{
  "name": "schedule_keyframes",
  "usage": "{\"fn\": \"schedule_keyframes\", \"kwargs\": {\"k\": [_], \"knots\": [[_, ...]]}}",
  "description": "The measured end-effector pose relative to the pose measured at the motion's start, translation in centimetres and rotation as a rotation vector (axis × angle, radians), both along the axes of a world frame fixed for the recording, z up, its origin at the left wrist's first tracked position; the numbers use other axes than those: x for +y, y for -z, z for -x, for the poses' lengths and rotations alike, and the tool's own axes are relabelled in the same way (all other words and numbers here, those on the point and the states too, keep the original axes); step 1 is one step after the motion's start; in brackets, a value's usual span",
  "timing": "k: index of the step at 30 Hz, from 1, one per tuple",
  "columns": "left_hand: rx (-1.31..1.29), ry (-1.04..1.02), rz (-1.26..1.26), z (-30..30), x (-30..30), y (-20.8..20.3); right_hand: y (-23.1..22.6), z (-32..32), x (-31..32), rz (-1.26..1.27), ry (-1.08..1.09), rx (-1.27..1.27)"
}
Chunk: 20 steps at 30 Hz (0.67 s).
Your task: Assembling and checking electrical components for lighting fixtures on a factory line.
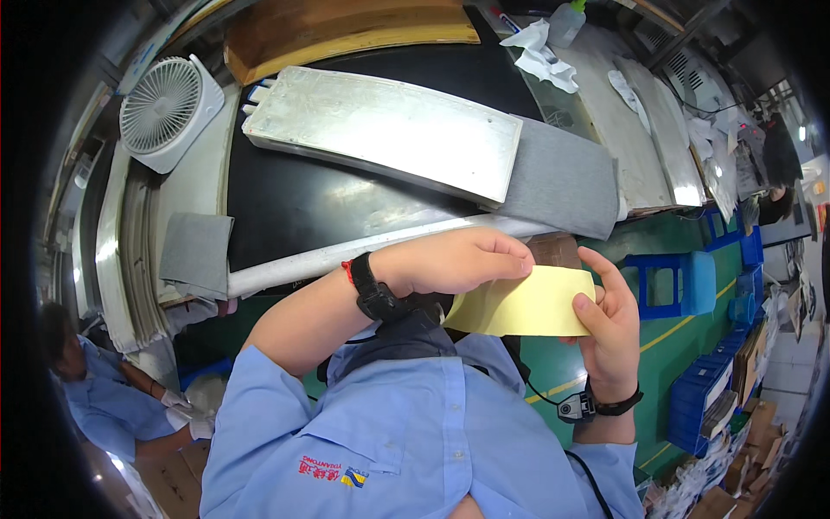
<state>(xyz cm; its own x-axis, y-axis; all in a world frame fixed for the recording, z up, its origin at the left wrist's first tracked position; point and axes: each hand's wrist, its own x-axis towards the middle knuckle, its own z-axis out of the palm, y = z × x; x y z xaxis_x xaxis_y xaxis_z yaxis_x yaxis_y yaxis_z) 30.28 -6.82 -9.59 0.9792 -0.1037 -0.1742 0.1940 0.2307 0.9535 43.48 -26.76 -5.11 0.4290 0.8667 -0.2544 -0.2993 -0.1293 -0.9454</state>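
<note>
A wide, curved yellow strip (519,303) is held up in front of my chest, near the table's front edge. My left hand (471,259) has its fingers pinched at the strip's upper edge. At the strip's right end, my right hand (609,316) grips it with the thumb on the near face, the index finger stretched out above. A brown patch (555,251) shows just behind the strip; I cannot make out what it belongs to. Beyond my hands, a long silvery metal slab (389,125) lies across the black tabletop (259,208), its right end over a grey cloth (562,177).
A white tube (346,251) runs along the table's front edge. To the left are a folded grey cloth (195,253) and a white fan (162,112). Crumpled white paper (540,56) lies far right. Blue plastic stools (670,284) stand right. A gloved co-worker (117,389) is at left.
</note>
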Motion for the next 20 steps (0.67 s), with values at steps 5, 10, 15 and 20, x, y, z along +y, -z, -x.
{"fn": "schedule_keyframes", "kwargs": {"k": [5,10,15,20], "knots": [[0.052,-0.061,0.029,-0.2,0.0,0.4,0.8,0.4,0.3,0.017,0.057,-0.041],[0.009,-0.076,-0.060,0.5,0.5,1.2,1.3,0.7,0.6,0.012,0.093,-0.121],[0.011,-0.106,-0.143,1.6,0.3,0.3,1.2,0.3,0.7,0.034,0.048,-0.141],[0.010,-0.104,-0.231,1.3,0.6,0.1,1.7,0.2,0.9,0.055,0.011,-0.127]]}}
